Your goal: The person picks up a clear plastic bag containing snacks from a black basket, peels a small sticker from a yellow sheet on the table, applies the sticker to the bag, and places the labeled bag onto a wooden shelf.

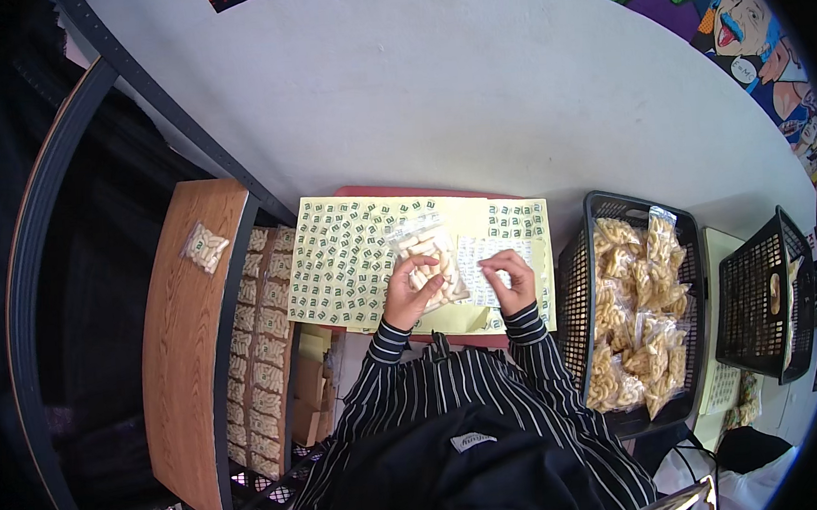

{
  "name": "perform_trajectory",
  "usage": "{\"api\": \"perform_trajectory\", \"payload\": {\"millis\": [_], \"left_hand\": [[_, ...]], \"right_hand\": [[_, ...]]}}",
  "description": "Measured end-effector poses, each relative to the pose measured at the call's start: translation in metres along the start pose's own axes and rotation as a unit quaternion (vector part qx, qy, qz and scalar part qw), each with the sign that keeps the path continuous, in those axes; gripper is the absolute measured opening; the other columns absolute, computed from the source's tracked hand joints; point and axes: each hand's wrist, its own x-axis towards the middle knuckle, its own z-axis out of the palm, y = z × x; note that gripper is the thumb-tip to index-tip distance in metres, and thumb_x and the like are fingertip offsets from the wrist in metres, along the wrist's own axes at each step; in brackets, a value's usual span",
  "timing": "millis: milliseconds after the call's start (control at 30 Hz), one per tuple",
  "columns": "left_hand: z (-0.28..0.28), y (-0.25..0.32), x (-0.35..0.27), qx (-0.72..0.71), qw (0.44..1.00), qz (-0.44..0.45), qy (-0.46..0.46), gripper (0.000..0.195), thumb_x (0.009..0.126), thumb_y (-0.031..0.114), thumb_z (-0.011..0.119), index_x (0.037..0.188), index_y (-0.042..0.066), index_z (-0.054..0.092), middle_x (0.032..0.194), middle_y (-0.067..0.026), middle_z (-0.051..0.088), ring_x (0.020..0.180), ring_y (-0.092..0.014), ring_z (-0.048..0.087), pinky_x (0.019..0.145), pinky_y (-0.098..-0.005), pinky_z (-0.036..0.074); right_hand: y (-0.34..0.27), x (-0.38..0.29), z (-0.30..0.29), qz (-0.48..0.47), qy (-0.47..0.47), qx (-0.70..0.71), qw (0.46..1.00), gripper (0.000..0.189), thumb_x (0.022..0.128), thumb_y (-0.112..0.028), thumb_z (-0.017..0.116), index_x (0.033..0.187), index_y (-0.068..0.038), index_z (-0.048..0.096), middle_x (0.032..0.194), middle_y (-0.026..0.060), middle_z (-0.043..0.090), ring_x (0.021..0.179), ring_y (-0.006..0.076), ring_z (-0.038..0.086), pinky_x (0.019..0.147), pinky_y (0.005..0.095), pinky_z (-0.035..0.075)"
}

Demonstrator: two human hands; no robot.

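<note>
A clear plastic bag of pale, finger-shaped snack pieces (430,243) lies on yellow sticker sheets (342,259) covered with small round green-marked stickers. My left hand (414,293) rests on the bag's lower left part, thumb and fingers apart in a curve. To the right of the bag, my right hand (512,280) hovers over a white sheet of small printed labels (480,250), its thumb and index fingertip close together. Whether a small label is between those fingertips cannot be told.
On the right stands a black plastic basket (576,301) full of snack bags (639,297), with a smaller black basket (752,304) beyond it. At left, a wooden shelf (182,339) holds one stickered bag (206,248); rows of similar bags (267,376) fill a lower shelf. A wall rises behind.
</note>
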Motion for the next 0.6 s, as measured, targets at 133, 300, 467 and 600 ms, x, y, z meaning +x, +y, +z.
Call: {"api": "perform_trajectory", "payload": {"millis": [133, 300, 467, 600], "left_hand": [[-0.002, 0.003, 0.000, -0.040, 0.997, -0.021, -0.069, 0.036, 0.072, 0.021, 0.069, 0.096, 0.002, 0.053, 0.094, -0.0063, 0.051, 0.094, -0.016, 0.046, 0.087, -0.0288, 0.034], [0.000, 0.003, -0.001, -0.020, 0.997, -0.007, -0.077, 0.035, 0.071, 0.024, 0.070, 0.094, 0.003, 0.054, 0.094, -0.0065, 0.050, 0.094, -0.017, 0.046, 0.088, -0.0294, 0.033], [0.005, 0.001, -0.003, -0.008, 0.998, -0.006, -0.070, 0.033, 0.071, 0.024, 0.069, 0.093, 0.003, 0.054, 0.093, -0.0063, 0.050, 0.095, -0.017, 0.046, 0.087, -0.0289, 0.034], [0.009, 0.000, -0.005, 0.029, 0.998, -0.017, -0.057, 0.027, 0.075, 0.017, 0.064, 0.094, 0.002, 0.054, 0.097, -0.0082, 0.050, 0.098, -0.018, 0.046, 0.088, -0.0289, 0.033]], "right_hand": [[-0.054, 0.016, 0.002, -0.031, -0.147, 0.071, 0.986, 0.014, 0.070, -0.002, 0.063, 0.084, -0.003, 0.065, 0.076, 0.0079, 0.056, 0.071, 0.0168, 0.055, 0.065, 0.0264, 0.043], [-0.063, 0.019, 0.001, -0.053, -0.179, 0.061, 0.981, 0.015, 0.068, -0.006, 0.067, 0.083, -0.005, 0.066, 0.075, 0.0071, 0.056, 0.068, 0.0161, 0.055, 0.064, 0.0271, 0.044], [-0.060, 0.015, -0.003, -0.104, -0.146, -0.019, 0.984, 0.012, 0.066, -0.005, 0.067, 0.078, -0.005, 0.065, 0.073, 0.0073, 0.056, 0.067, 0.0176, 0.055, 0.063, 0.0280, 0.044], [-0.062, 0.012, -0.006, -0.079, -0.122, 0.024, 0.989, 0.009, 0.066, -0.003, 0.066, 0.074, -0.002, 0.062, 0.073, 0.0079, 0.055, 0.068, 0.0178, 0.055, 0.064, 0.0274, 0.043]]}}
